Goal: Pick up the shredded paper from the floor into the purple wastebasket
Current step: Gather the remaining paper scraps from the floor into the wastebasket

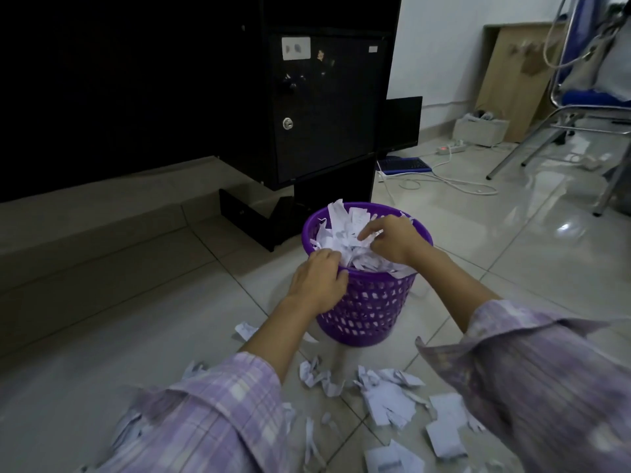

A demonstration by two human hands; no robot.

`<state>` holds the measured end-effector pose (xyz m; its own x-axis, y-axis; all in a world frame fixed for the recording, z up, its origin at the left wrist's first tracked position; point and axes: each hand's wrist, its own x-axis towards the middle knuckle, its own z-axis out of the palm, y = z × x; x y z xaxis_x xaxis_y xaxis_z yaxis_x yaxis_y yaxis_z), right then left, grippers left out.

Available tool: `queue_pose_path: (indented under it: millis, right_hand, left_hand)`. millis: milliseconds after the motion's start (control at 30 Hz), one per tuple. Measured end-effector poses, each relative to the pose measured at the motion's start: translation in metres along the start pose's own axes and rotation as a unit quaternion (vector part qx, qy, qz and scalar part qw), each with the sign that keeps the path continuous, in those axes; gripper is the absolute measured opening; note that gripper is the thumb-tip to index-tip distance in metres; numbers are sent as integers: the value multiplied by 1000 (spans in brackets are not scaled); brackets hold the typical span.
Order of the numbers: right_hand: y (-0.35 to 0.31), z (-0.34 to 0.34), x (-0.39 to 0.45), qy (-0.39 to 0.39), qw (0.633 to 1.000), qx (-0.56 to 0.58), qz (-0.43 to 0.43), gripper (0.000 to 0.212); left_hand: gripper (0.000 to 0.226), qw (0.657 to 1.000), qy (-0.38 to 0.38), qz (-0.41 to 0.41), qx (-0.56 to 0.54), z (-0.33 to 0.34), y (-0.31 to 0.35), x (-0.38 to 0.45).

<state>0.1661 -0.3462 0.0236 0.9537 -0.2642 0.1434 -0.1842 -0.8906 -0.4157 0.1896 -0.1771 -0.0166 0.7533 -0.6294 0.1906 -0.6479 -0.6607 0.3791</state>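
Note:
A purple perforated wastebasket (367,308) stands on the tiled floor, heaped above its rim with white shredded paper (341,230). My left hand (319,279) rests on the basket's near rim, fingers curled over the edge and touching the paper. Over the basket's right side, my right hand (392,238) presses down on the heap with its fingers bent among the strips. Whether either hand grips paper is hidden by the fingers. More torn paper pieces (386,397) lie scattered on the floor in front of the basket, between my two plaid sleeves.
A black cabinet (324,107) with a lock stands right behind the basket. To the right are a blue keyboard (404,164), white cables and a power strip (450,149), a cardboard sheet (512,80) against the wall, and a metal-legged blue chair (587,107).

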Motion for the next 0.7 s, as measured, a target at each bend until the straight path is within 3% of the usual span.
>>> queue_pose_path:
  millis: [233, 333, 467, 700]
  right_hand:
    - [-8, -14, -13, 54, 998, 14, -17, 38]
    - [-16, -22, -31, 48, 998, 37, -8, 28]
    - [-24, -29, -76, 29, 997, 74, 21, 15]
    - [-3, 3, -160, -58, 983, 117, 129, 15]
  left_hand:
    - [27, 997, 75, -3, -10, -25, 1, -8]
    - [25, 996, 83, -16, -3, -30, 0, -22]
    - [23, 997, 56, -42, -29, -27, 3, -54]
    - [24, 997, -28, -65, -40, 12, 4, -121]
